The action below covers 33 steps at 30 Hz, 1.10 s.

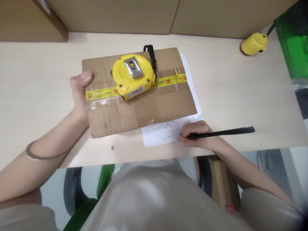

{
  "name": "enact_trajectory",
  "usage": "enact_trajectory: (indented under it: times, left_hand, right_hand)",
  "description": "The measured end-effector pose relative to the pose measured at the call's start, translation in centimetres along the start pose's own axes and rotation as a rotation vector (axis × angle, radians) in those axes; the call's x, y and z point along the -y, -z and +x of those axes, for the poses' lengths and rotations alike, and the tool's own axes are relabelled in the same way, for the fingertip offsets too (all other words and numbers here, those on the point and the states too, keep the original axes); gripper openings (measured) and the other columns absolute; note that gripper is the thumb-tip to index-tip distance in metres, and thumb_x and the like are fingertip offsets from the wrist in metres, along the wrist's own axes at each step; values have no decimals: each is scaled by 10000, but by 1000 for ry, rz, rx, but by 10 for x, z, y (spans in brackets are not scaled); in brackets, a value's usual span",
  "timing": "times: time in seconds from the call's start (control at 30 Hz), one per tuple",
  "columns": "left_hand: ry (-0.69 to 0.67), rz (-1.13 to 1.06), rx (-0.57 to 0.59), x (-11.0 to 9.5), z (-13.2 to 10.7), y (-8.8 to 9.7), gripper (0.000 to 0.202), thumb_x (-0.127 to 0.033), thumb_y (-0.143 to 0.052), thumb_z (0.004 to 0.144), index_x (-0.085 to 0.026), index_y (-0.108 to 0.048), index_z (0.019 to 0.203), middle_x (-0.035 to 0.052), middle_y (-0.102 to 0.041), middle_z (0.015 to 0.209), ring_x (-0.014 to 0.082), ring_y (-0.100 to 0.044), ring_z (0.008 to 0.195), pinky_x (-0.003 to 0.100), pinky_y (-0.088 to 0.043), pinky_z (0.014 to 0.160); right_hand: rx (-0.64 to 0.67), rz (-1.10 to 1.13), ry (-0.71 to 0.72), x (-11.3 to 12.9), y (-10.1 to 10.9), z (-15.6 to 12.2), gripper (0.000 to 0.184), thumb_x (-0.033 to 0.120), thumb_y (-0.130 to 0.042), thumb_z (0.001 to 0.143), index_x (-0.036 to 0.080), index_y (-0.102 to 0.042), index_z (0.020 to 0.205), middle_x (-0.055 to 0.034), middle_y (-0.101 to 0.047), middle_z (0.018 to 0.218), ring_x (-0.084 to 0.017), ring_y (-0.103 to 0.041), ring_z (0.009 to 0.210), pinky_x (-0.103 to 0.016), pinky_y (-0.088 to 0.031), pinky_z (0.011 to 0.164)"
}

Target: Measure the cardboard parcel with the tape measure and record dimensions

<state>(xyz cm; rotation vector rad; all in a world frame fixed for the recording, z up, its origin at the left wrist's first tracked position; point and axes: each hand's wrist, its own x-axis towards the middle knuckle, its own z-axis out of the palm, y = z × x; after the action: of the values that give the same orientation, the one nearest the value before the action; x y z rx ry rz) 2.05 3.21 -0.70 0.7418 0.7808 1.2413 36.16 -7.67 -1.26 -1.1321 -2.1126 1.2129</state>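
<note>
My left hand (80,88) grips the left edge of a flat cardboard box (166,102), thumb on top and the other fingers hidden beneath. Yellow tape with red print runs across the box. A yellow tape measure (133,77) with a metal belt clip and black strap lies on it. Under the box's right side is a white sheet of paper (158,136) bearing pencil-like sketch lines. My right hand (197,133) is closed around a long black pen (231,131), its tip at the paper near the drawing.
Large cardboard boxes (120,16) line the back of the light wooden table (231,83). A second yellow tape measure (255,44) sits at the back right. A small dark mark or bit (113,147) shows near the front edge. Below stands a chair with a dark armrest (73,189).
</note>
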Motion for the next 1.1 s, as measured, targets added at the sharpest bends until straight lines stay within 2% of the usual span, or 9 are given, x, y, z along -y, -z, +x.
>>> enact_trajectory:
  times: [0.2, 0.33, 0.5, 0.73, 0.87, 1.1]
  left_hand:
    - [-84, 22, -16, -2, 0, -4, 302, -373, -563, 777, -143, -608, 968, 129, -703, 1123, 427, -609, 1361, 621, -503, 1168]
    - [-61, 15, -35, -1, 0, -6, 286, -398, -572, 783, -164, -606, 943, 122, -723, 1106, 418, -620, 1350, 603, -523, 1155]
    - [-55, -18, -89, 1, 2, -8, 331, -427, -631, 714, -185, -616, 939, 121, -750, 1021, 437, -638, 1319, 574, -563, 1110]
    - [-11, -14, -78, -2, -3, -15, 365, -425, -608, 726, -174, -655, 986, 127, -763, 1057, 432, -657, 1298, 552, -586, 1073]
    - [-33, -16, -75, -1, -2, -12, 346, -419, -586, 722, -179, -649, 964, 111, -769, 1033, 424, -656, 1303, 552, -590, 1070]
    - [17, -30, -84, -1, 1, -7, 336, -433, -580, 707, -173, -616, 917, 135, -756, 1024, 443, -640, 1319, 579, -583, 1073]
  right_hand:
    - [-7, -18, -13, 0, -1, 0, 279, 110, -629, 826, 194, -482, 605, 34, -524, 579, -77, -448, 529, -248, -344, 516]
    - [5, -23, -28, 1, -1, 0, 287, 109, -629, 832, 198, -477, 605, 35, -517, 578, -81, -442, 528, -254, -347, 519]
    - [-13, -15, -36, -3, -2, -1, 300, 146, -642, 839, 207, -467, 603, 33, -493, 570, -93, -429, 521, -269, -344, 518]
    - [-48, -40, -57, -8, -1, -9, 318, 191, -657, 863, 212, -467, 609, 24, -468, 573, -103, -420, 518, -286, -324, 511]
    - [-39, -47, -57, -5, 0, -9, 312, 159, -659, 849, 204, -474, 601, 30, -463, 584, -94, -416, 534, -273, -327, 521]
    - [-27, -35, -59, -4, 1, -6, 316, 146, -659, 837, 203, -465, 593, 34, -464, 578, -92, -428, 531, -268, -332, 523]
